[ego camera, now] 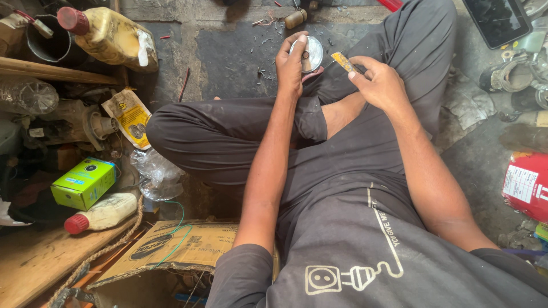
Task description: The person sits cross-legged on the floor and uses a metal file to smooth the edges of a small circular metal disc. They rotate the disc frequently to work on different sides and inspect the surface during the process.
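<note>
Head view: we sit cross-legged on the floor (240, 51), hands out over our knees. Our left hand (291, 65) wraps its fingers (294, 41) around a round metal disc (306, 54), held upright just beyond the knee. Our right hand (379, 85) pinches a small yellow tool (343, 61) between thumb and fingers, its tip close to the disc's edge; we cannot tell if they touch. To the left: a green box (84, 182), a white bottle (105, 212) with a red cap, cardboard (171, 245). To the right: a red cylinder (528, 185).
</note>
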